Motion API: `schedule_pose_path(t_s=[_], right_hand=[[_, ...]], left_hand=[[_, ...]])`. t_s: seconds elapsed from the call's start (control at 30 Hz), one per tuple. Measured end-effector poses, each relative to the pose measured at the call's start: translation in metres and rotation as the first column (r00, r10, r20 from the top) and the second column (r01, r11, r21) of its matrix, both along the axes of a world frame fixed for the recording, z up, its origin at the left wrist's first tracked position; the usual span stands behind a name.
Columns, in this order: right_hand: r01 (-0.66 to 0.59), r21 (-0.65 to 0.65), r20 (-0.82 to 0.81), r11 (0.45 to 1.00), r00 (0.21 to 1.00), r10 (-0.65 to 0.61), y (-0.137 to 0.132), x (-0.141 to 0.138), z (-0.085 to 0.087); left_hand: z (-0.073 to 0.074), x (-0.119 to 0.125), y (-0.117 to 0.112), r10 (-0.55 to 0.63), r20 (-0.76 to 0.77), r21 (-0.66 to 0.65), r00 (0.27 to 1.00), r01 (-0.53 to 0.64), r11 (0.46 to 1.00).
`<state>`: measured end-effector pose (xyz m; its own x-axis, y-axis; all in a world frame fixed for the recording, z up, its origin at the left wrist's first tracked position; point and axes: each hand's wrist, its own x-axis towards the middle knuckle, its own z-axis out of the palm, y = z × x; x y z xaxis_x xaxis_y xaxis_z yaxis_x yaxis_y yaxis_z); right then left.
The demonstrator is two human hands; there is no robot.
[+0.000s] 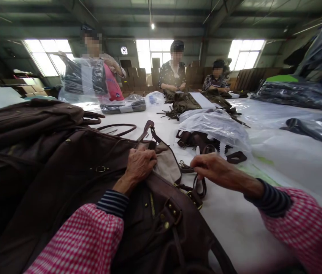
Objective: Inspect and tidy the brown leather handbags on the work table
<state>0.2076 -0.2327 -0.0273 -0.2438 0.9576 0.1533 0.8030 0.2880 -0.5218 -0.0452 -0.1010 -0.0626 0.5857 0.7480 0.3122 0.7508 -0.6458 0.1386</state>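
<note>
A dark brown leather-look garment [92,198] with brass zips, buckles and a pale lining lies spread before me, part of a brown heap. My left hand [140,161] is on it, fingers curled and closed on its edge near the lining. My right hand [209,167], at the garment's right side, pinches a thin dark brown strap [200,187] that hangs in a loop. A small metal buckle [184,166] shows beside those fingertips. Just beyond is a clear plastic bag [213,123] with brown straps [195,140] spilling from its open side.
Across the white table [235,228] lie olive garments [186,104] and a bagged dark pack [123,105]. More plastic-wrapped garments [300,93] are stacked at right. Three people face me on the far side; one [92,64] holds up a bagged garment [83,78].
</note>
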Motion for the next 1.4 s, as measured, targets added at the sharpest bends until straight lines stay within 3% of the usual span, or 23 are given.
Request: schedule_pose_path(t_s=[0.13,0.27,0.4,0.57,0.7,0.87,1.03,1.4], right_hand=[[-0.121,0.042,0.217,0.992,0.97,0.109,0.013,-0.009,-0.008],[-0.127,-0.098,0.356,0.987,0.922,0.154,-0.01,0.004,-0.002],[-0.05,-0.165,0.389,0.985,0.914,0.111,-0.037,0.04,0.008],[0.042,-0.115,0.333,0.993,0.943,-0.001,-0.062,0.059,0.004],[0.113,-0.106,0.221,0.988,0.971,-0.087,-0.087,0.045,-0.005],[0.193,-0.211,-0.044,0.958,0.977,-0.206,-0.109,0.023,-0.014],[0.204,-0.249,-0.185,0.947,0.95,-0.253,-0.104,0.007,-0.017],[0.19,-0.265,-0.161,0.945,0.958,-0.238,-0.085,0.0,-0.02]], left_hand=[[-0.001,-0.001,0.0,-0.007,0.009,-0.002,1.0,0.007,1.0],[0.001,0.0,0.0,0.0,0.009,-0.006,1.0,0.0,1.0],[0.001,0.001,0.001,0.0,0.0,0.005,1.0,0.0,1.0],[-0.001,0.0,0.005,0.024,-0.028,0.023,0.999,-0.023,0.999],[0.0,0.001,0.004,0.023,-0.042,0.024,0.999,-0.022,0.999],[0.003,0.002,0.002,0.035,-0.062,0.024,0.997,-0.033,0.999],[0.001,0.003,0.003,0.023,-0.042,0.036,0.999,-0.022,0.999],[0.0,0.003,0.002,0.0,-0.034,0.044,0.999,0.001,0.999]])
